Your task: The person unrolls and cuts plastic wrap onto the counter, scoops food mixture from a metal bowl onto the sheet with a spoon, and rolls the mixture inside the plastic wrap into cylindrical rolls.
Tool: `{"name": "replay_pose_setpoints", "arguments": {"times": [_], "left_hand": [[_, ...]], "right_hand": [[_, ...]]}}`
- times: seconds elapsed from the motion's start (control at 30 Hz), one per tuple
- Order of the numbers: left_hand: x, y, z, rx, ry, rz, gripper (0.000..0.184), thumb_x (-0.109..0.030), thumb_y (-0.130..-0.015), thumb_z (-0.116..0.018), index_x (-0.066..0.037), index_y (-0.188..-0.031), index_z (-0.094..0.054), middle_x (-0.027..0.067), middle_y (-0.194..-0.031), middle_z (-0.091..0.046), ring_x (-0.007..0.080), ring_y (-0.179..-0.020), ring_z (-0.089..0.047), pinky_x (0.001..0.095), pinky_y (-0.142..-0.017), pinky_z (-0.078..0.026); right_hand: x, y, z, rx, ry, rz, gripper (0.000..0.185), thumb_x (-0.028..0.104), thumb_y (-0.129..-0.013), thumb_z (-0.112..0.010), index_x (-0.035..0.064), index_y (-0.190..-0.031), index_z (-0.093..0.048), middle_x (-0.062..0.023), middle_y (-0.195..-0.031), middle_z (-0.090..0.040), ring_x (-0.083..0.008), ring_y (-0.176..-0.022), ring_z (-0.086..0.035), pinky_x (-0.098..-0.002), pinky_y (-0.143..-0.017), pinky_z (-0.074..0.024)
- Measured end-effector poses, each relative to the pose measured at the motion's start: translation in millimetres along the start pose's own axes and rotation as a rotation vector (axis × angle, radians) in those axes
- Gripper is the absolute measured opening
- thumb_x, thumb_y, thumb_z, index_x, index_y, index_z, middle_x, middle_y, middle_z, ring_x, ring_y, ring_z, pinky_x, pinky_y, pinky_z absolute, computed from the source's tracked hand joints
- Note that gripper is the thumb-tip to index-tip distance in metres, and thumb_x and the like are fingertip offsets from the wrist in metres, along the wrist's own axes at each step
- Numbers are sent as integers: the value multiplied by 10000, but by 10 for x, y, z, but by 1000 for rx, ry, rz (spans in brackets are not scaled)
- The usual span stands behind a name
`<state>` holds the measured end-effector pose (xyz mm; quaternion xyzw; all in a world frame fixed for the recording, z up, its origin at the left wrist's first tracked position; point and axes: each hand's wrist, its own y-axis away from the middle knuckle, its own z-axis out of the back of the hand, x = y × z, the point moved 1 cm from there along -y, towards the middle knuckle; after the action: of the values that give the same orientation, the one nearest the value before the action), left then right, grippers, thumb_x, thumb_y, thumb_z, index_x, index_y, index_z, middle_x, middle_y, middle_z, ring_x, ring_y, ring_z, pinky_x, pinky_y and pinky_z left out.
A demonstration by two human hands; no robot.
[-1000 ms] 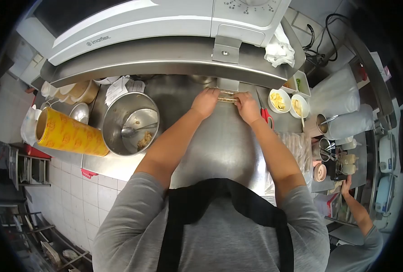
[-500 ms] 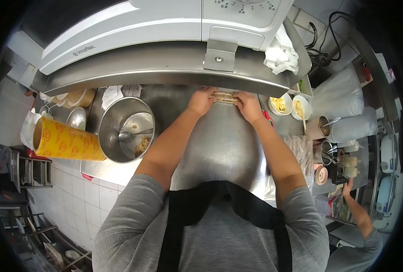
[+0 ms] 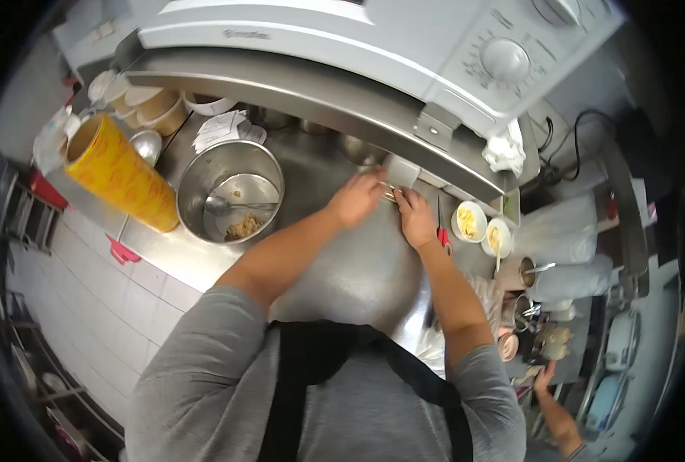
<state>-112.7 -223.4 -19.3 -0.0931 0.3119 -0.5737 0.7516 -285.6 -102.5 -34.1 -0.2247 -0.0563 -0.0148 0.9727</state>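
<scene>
My left hand [image 3: 357, 199] is at the left end of a small clear wrapped package [image 3: 389, 192], blurred, with its fingers over that end. At the package's right end is my right hand [image 3: 416, 217], fingers bent against it. The package lies on the steel counter [image 3: 350, 266] below the shelf. Just right of my right hand are red-handled scissors [image 3: 444, 240]. To the left stands a steel pot [image 3: 230, 191] with a ladle [image 3: 218, 205] and some brown food [image 3: 244, 226] inside.
A yellow roll [image 3: 119, 173] and stacked tubs [image 3: 154, 108] stand at the left. The steel shelf [image 3: 296, 88] holds a white microwave [image 3: 404, 46]. Right are two white bowls [image 3: 469, 222], plastic bags [image 3: 558, 231], and another person's hand [image 3: 544, 377].
The whole view has turned and shifted. My left hand has lifted its fingers somewhat and blurs with motion, while my right hand stays by the package.
</scene>
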Motion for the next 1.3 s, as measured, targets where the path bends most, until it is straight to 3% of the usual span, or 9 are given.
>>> {"name": "replay_pose_setpoints", "arguments": {"times": [0.13, 0.3, 0.53, 0.6, 0.8, 0.83, 0.97, 1.1, 1.3], "left_hand": [[-529, 772, 493, 95, 141, -226, 495, -109, -802, -645, -121, -1286, -538, 158, -1491, -335, 331, -1411, -282, 483, -1093, -337], [-681, 1871, 1152, 54, 204, -60, 521, -119, -762, -703, -162, -1268, -585, 149, -1462, -374, 355, -1378, -327, 506, -1087, -333], [-287, 2024, 3266, -770, -695, 81, 613, -177, -703, -782, -159, -1277, -568, 141, -1324, -485, 364, -1259, -434, 490, -1032, -372], [-83, 1826, 3824, -696, -873, 217, 644, -296, -743, -776, -118, -1298, -502, 188, -1294, -529, 338, -1260, -459, 485, -1047, -333], [308, 1304, 4138, -245, -929, 809, 590, -419, -812, -692, -160, -1296, -475, 107, -808, -693, 302, -757, -679, 436, -686, -521], [589, 1468, 4157, -327, -998, 571, 606, -436, -782, -717, -155, -1267, -485, 62, -731, -686, 290, -578, -655, 395, -497, -496], [265, 1965, 4408, -447, -785, 621, 642, -437, -780, -730, -250, -1331, -458, 131, -1071, -687, 355, -874, -677, 421, -699, -535], [358, 3009, 4662, -698, -383, 610, 495, -180, -881, -697, 6, -1304, -518, 126, -1193, -651, 186, -1047, -634, 299, -877, -501], [911, 4556, 4749, -913, -125, 1168, 617, -496, -904, -593, 43, -1204, -599, 149, -1113, -650, 230, -965, -630, 354, -856, -505]], "right_hand": [[45, 33, 15, 50, 100, 54, 624, 10, -805, -511, 285, -1365, -496, -112, -1330, -493, -328, -1220, -455, -445, -1031, -381], [33, 15, 24, 127, 131, 56, 631, 2, -804, -491, 264, -1377, -482, -130, -1343, -479, -339, -1222, -454, -451, -1030, -382], [212, -179, 175, 327, 200, -55, 620, 91, -812, -518, 239, -1407, -427, -163, -1349, -470, -359, -1240, -451, -498, -1024, -365], [392, -245, 270, 404, 266, -137, 617, 102, -804, -525, 218, -1402, -433, -175, -1353, -468, -368, -1236, -454, -513, -1023, -358], [1381, -394, 560, 0, -43, -68, 455, 42, -752, -552, 80, -1202, -599, -166, -1113, -620, -363, -1054, -551, -478, -912, -427], [1636, -324, 544, -132, -97, -24, 417, 21, -732, -558, 78, -1138, -631, -159, -1031, -632, -352, -984, -555, -472, -865, -429], [2600, 155, 350, -29, -552, 10, 363, 49, -730, -568, 108, -1076, -661, -127, -877, -632, -330, -844, -579, -445, -780, -471], [3302, 496, -79, 270, -927, -39, 297, 99, -810, -556, 113, -1091, -652, -145, -948, -665, -336, -882, -632, -431, -779, -505], [3821, 449, -312, 428, -878, -137, 269, 267, -893, -555, 99, -1080, -653, -168, -981, -674, -348, -895, -635, -412, -811, -505]]}}
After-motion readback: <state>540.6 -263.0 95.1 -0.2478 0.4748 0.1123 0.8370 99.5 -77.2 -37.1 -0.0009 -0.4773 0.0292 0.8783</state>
